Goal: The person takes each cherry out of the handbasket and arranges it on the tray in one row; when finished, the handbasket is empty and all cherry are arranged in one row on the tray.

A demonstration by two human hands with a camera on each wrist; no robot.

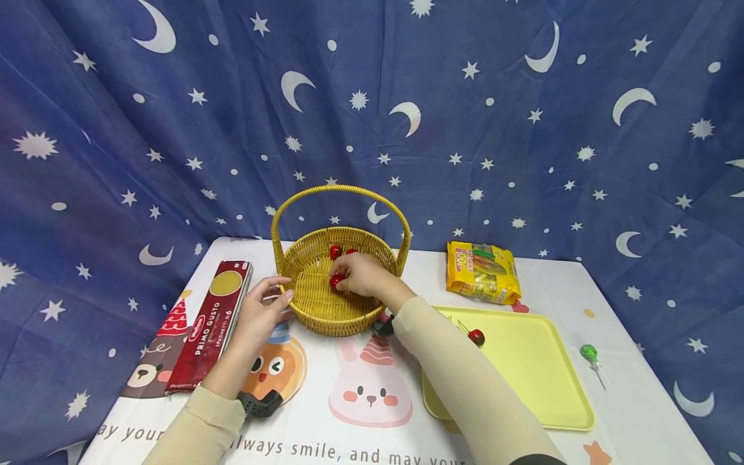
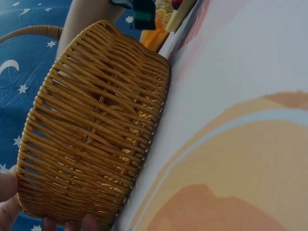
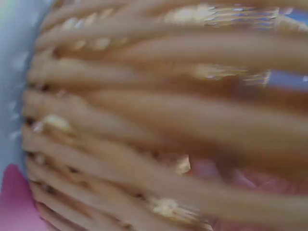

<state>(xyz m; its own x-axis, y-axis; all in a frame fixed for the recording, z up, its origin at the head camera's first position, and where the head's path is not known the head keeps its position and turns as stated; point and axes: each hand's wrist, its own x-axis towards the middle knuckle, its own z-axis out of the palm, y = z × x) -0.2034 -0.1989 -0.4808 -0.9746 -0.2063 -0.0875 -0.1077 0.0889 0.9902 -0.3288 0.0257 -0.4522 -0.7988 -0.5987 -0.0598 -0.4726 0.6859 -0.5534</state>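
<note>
A round wicker basket [image 1: 310, 310] with a tall arched handle stands at the back of the table. My left hand [image 1: 261, 310] grips its left rim; in the left wrist view the thumb [image 2: 7, 185] and fingertips show at the basket's edge. Over the basket's inside, my right hand [image 1: 363, 274] pinches a red cherry [image 1: 336, 281] low near the woven floor. Another cherry [image 1: 335, 252] lies behind that hand, and one more is partly hidden by it. The right wrist view is filled by blurred basket weave [image 3: 144, 106].
A yellow tray [image 1: 529, 368] on the right bears a red cherry [image 1: 476, 337] with green stems, partly behind my right forearm. Behind it lies a yellow snack packet [image 1: 484, 272]. A green lollipop [image 1: 589, 352] is at far right, a red spaghetti box [image 1: 212, 326] at left.
</note>
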